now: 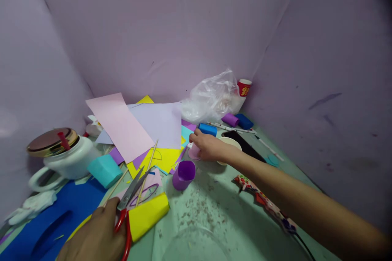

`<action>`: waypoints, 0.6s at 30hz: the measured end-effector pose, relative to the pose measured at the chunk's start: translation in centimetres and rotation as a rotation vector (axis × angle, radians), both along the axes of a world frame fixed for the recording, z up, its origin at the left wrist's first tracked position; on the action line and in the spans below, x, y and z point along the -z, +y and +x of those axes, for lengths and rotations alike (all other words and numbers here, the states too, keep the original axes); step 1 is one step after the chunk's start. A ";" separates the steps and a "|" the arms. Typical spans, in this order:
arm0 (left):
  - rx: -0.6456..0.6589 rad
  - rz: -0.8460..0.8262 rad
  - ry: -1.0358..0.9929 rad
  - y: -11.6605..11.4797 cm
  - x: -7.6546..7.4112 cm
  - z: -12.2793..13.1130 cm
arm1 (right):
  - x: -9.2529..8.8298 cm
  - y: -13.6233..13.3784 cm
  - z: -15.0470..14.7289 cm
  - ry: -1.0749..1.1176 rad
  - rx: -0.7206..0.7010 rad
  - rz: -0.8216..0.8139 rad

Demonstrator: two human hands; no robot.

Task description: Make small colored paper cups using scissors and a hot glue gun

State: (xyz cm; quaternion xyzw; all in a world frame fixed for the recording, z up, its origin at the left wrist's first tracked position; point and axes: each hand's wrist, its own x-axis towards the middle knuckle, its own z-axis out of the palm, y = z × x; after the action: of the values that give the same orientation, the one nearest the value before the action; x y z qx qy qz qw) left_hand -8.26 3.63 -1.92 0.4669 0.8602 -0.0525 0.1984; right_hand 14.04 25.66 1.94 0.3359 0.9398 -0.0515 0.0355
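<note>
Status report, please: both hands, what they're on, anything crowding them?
Left hand holding red scissors, blades slightly open. Right hand closed on small pink cup. Purple cup close beside.

Single view, head-worn. Looks forward and down across the surface [214,212] from close above its near edge, toward the corner where two lilac walls [171,28] meet. Left hand [94,236] cropped at bottom edge; right hand [208,147] mid-frame.
</note>
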 end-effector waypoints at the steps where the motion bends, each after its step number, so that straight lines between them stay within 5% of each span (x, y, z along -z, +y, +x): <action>1: 0.004 -0.010 0.000 0.1 -0.4 0.2 | 0.0 -0.1 -0.1 -0.006 0.000 0.010; 18: 0.009 -0.008 -0.001 0.2 -2.0 1.3 | 0.9 -1.0 -0.6 -0.049 0.010 0.107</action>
State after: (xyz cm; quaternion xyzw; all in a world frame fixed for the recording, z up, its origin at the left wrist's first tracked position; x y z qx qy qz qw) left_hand -6.95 3.85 0.12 0.4700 0.8578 -0.0567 0.2003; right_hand 13.47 24.71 1.07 0.3432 0.9384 0.0069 0.0400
